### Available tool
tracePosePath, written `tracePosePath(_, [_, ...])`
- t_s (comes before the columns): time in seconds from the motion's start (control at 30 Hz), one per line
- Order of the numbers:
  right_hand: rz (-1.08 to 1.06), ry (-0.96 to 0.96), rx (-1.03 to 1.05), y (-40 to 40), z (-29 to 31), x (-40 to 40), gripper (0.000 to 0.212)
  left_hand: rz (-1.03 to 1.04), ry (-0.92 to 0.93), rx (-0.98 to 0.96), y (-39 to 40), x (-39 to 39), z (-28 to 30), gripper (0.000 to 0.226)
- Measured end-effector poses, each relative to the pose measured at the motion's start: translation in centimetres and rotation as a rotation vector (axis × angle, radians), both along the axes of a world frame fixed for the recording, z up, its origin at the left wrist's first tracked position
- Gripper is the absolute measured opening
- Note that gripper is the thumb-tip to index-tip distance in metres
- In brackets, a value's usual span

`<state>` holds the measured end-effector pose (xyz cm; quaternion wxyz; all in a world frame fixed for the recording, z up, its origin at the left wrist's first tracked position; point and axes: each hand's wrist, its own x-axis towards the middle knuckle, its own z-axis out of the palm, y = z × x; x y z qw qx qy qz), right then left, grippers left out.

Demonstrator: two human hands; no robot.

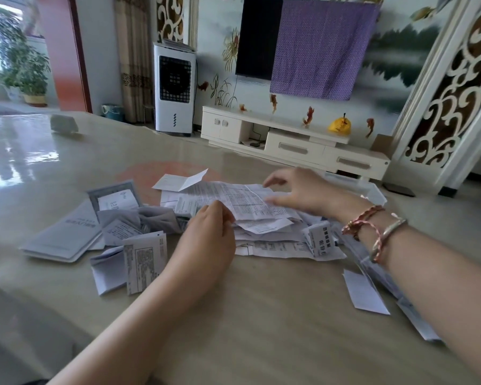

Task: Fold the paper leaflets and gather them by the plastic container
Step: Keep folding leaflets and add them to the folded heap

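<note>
Both hands work one printed sheet on top of the heap. Going from the left: a closed booklet point(64, 236) lies flat at the far left of the worktop point(261, 329), with a few folded leaflets point(143, 259) standing half-open just beside it, probably set apart as pieces already dealt with. Next comes the left hand point(210, 232), its fingers curled in at the near-left corner of a long printed leaflet point(239, 198); it appears to pinch that corner, though the fingertips are hidden behind the hand, so the exact hold cannot be told. I judge it anchors the sheet so the paper does not slide. Across the sheet, the right hand point(297, 190) lies with fingers spread and fairly straight, the tips touching the paper's far-right part, likely flattening it or lining up an edge for a crease. Under the sheet sits the loose pile of leaflets point(272, 243), still crumpled and mostly unfolded. Behind the right wrist a clear plastic container point(372, 191) shows only in part, touching the pile's right side. More slips point(364, 293) trail along the right forearm.
</note>
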<state>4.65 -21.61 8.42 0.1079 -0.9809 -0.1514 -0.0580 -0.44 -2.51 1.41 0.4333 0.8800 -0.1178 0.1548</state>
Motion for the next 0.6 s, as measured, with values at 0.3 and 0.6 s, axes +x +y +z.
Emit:
tracePosePath(0.3, [0.144,-0.055,-0.12,4.9,-3.8,0.2,0.034,0.009,0.04,0.034,1.3,-0.8,-0.3,0.021])
tracePosePath(0.6, [0.058,-0.25,0.026,4.0,-3.4,-0.7,0.018,0.031,0.091,0.086,0.9,-0.7,-0.3,0.017])
